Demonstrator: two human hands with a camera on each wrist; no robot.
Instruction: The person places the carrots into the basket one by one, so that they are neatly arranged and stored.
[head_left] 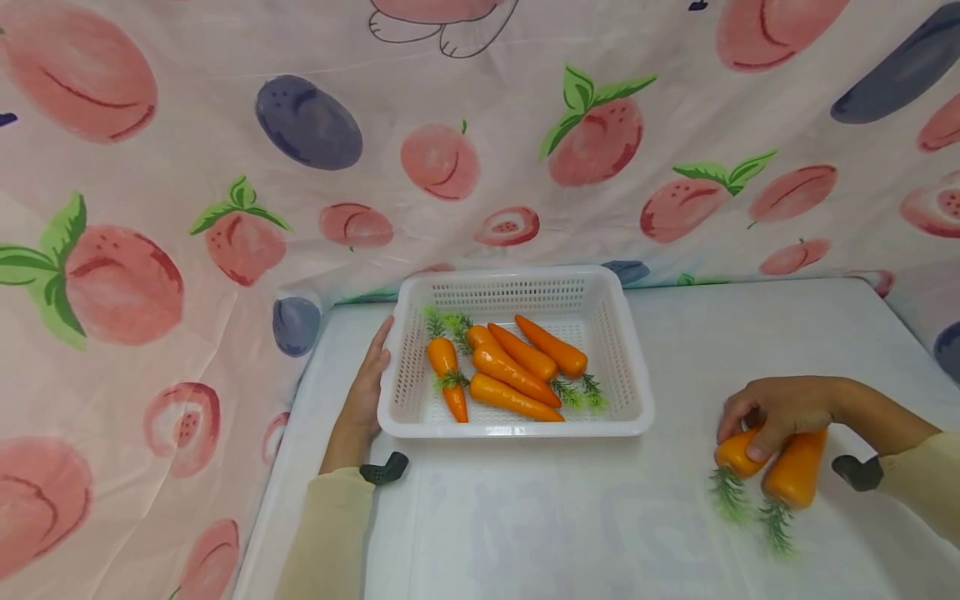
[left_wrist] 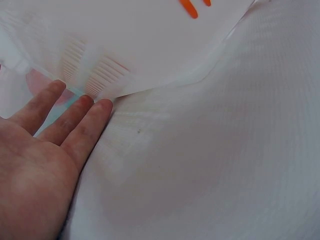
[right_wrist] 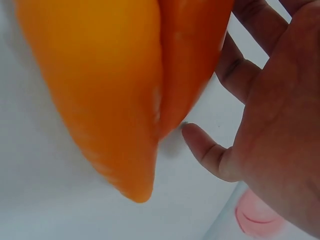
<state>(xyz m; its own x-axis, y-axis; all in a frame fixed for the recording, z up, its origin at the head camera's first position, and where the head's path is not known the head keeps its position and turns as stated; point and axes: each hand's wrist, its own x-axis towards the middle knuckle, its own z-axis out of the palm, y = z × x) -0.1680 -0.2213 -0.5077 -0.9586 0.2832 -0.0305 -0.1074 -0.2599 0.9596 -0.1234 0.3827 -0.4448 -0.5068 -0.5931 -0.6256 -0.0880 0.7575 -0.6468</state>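
Note:
My left hand (head_left: 363, 398) rests against the left side of a white plastic basket (head_left: 517, 431). In the left wrist view, its straight fingers (left_wrist: 82, 127) touch the basket's slotted wall. Several orange carrots (head_left: 517, 379) with green tops lie inside the basket. To the right, on the table, my right hand (head_left: 783, 410) holds a carrot (head_left: 737, 454) between thumb and fingers, its green top pointing toward me. A thicker carrot (head_left: 798, 473) lies right beside it, partly under the hand. The right wrist view shows both carrots touching, the thicker one (right_wrist: 100, 85) nearer the camera.
A white cloth (head_left: 540, 517) covers the table. Behind and to the left hangs a pink curtain (head_left: 360, 317) printed with fruit, close to the basket's back edge. A dark wrist strap piece (head_left: 384, 468) sits on the left wrist, another (head_left: 857, 472) on the right.

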